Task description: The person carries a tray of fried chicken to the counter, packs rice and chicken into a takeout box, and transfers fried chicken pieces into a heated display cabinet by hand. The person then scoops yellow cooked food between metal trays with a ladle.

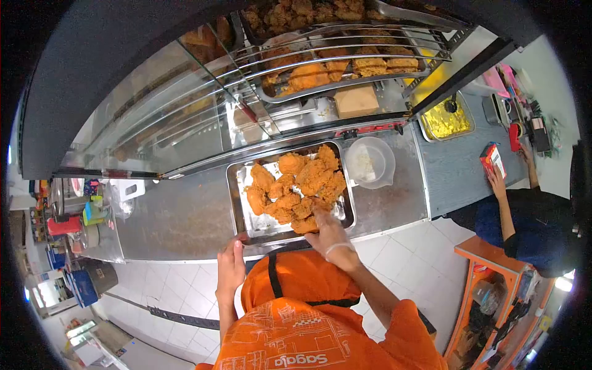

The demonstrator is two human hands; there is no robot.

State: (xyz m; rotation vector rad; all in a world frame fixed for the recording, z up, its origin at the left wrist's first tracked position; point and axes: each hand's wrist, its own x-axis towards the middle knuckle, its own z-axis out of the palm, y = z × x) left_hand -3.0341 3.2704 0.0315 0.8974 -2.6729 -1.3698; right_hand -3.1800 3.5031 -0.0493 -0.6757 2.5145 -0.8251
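Note:
A rectangular metal tray (237,206) on the steel counter holds several pieces of orange-brown fried chicken (292,163). My right hand (331,236), in what looks like a clear glove, reaches over the tray's near right side, its fingers against a piece of chicken at the front; the fingertips are smeared, so the grip cannot be made out. Near the tray's front left corner is my left hand (231,262), fingers apart and holding nothing. A translucent plastic bowl (370,163) stands just right of the tray.
Behind the tray rises a glass display cabinet with wire racks (345,58) and more chicken. At the right, a co-worker's hand (496,183) touches a red and white box (493,161) beside a yellow-filled tray (445,121). An orange shelf unit (493,262) stands lower right.

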